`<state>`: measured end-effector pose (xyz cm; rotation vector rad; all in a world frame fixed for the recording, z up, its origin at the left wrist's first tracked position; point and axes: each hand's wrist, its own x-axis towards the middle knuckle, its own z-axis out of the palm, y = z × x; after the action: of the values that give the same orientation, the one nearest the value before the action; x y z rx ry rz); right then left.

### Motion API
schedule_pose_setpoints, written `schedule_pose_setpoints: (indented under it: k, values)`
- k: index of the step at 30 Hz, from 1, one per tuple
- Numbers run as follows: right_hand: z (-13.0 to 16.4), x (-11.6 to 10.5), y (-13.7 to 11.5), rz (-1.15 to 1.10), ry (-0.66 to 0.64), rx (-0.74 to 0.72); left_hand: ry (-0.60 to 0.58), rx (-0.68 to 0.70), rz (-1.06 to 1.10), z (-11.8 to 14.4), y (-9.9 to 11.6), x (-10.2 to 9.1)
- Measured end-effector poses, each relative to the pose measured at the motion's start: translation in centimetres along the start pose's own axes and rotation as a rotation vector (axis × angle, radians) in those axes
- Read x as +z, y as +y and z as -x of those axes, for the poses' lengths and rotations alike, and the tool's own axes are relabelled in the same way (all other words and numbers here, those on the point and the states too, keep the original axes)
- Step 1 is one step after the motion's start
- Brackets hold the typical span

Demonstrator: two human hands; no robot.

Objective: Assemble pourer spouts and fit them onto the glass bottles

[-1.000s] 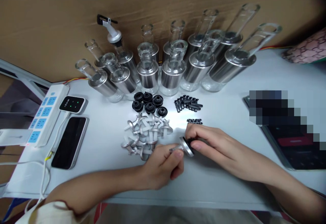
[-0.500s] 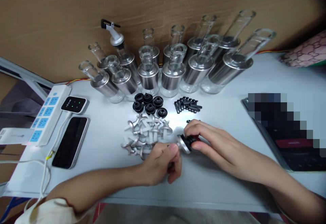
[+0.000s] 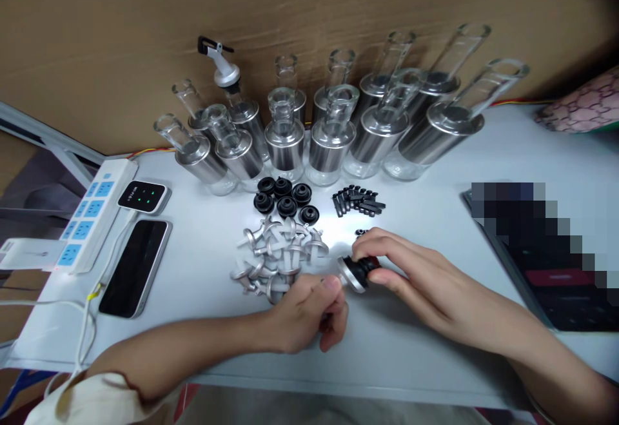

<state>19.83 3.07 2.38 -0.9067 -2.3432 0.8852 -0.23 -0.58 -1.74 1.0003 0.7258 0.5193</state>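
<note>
Near the lower centre of the frame, both hands meet over a white table (image 3: 435,173). Right hand (image 3: 411,276) pinches a silver pourer cap (image 3: 355,271) with a black part behind its flange, thumb below, fingers curled over the top. Left hand (image 3: 309,312) closed around the cap's other end, fingertips pressed together at the spout side; what exactly sits under the fingers is hidden. Cap held just above the tabletop, between the two hands, slightly right of centre. Just left of it, touching the left knuckles, a heap of silver pourer caps (image 3: 278,254). Above the heap, a cluster of round black stoppers (image 3: 285,199); to its right a small pile of black lever pieces (image 3: 358,199), and a few tiny black rings (image 3: 362,231) just above the right hand. Along the back, against a brown wall, a row of glass bottles with steel sleeves (image 3: 329,135); one at upper left wears a fitted pourer (image 3: 222,67). At left: white power strip (image 3: 87,218), small black device with green lights (image 3: 144,196), dark phone (image 3: 135,267). At right, a dark tablet (image 3: 556,276), partly blurred out.
</note>
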Motion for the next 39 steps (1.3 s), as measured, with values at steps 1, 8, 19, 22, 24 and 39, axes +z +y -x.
schedule_pose_setpoints:
  k: [1,8,19,22,24,39]
  values:
    - [0.04,-0.03,-0.01,-0.009,0.001,0.001,-0.002,-0.007,0.001,-0.01,0.05,0.01]
    - [0.12,-0.16,-0.15,-0.052,0.021,-0.004,-0.031,-0.015,0.002,-0.1,-0.02,-0.11]
    - [0.67,0.1,-0.12,-0.131,0.069,0.02,-0.037,-0.011,-0.004,-0.06,-0.18,-0.25]
    - [0.76,0.23,-0.17,-0.139,0.087,-0.001,-0.039,-0.01,-0.003,-0.03,-0.14,-0.26]
    - [0.74,0.27,-0.19,-0.14,0.107,-0.015,-0.04,-0.007,-0.001,-0.03,-0.1,-0.27]
    - [0.64,0.38,0.1,-0.211,0.132,-0.009,-0.075,-0.007,0.113,-0.11,-0.44,-0.58]
